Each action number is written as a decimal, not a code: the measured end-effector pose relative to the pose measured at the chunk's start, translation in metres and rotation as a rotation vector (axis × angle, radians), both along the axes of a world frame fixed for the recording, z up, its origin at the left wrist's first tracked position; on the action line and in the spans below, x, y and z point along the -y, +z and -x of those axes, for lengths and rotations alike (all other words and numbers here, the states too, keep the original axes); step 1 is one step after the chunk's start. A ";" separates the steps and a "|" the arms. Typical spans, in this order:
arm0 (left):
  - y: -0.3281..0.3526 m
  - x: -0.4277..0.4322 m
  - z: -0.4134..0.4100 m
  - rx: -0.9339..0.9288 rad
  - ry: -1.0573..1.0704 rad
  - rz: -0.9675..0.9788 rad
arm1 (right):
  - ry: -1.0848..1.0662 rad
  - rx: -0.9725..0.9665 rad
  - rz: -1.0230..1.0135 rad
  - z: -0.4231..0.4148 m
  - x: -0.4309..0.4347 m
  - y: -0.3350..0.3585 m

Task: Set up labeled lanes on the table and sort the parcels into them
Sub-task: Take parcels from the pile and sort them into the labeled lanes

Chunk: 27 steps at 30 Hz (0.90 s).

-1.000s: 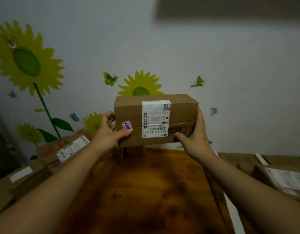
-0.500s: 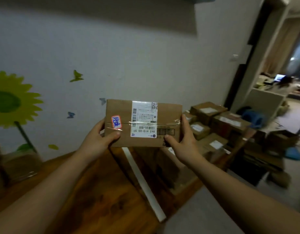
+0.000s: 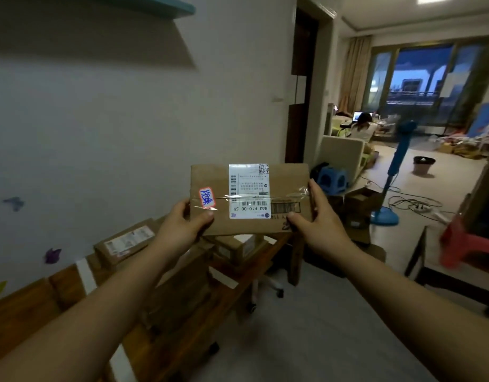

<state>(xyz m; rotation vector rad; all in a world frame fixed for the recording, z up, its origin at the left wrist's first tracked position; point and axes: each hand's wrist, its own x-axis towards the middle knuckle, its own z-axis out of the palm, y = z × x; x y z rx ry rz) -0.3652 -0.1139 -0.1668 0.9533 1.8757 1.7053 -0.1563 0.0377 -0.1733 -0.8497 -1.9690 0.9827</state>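
Note:
I hold a brown cardboard parcel [image 3: 281, 194] up in front of me, above the right end of the wooden table [image 3: 23, 310]. It carries a white shipping label and a small red-edged sticker with blue writing. My left hand [image 3: 182, 227] grips its lower left corner, thumb on the front. My right hand [image 3: 317, 224] grips its right edge, thumb on the front near the barcode. White tape strips [image 3: 85, 277] cross the tabletop as lane lines. Several parcels [image 3: 127, 244] lie on the table past the strip.
More cardboard boxes [image 3: 359, 208] stand on the floor beyond the table's end, beside a blue stool [image 3: 331, 177]. A blue floor fan [image 3: 389, 188] and cables lie further right. A red stool [image 3: 466, 244] sits by a low table at right. A person sits far back.
My view and the parcel have swung to the right, from the sunflower wall and the table's middle to the table's right end and the open room. Both hands keep their grip.

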 end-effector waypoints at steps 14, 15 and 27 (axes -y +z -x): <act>-0.003 -0.201 -0.059 -0.059 -0.107 0.056 | -0.115 0.019 0.051 -0.068 -0.198 -0.014; -0.008 -0.218 -0.057 -0.045 -0.114 0.053 | -0.116 0.024 0.059 -0.066 -0.214 -0.018; -0.024 -0.432 -0.010 0.038 -0.142 -0.015 | -0.180 -0.002 -0.020 -0.027 -0.408 -0.009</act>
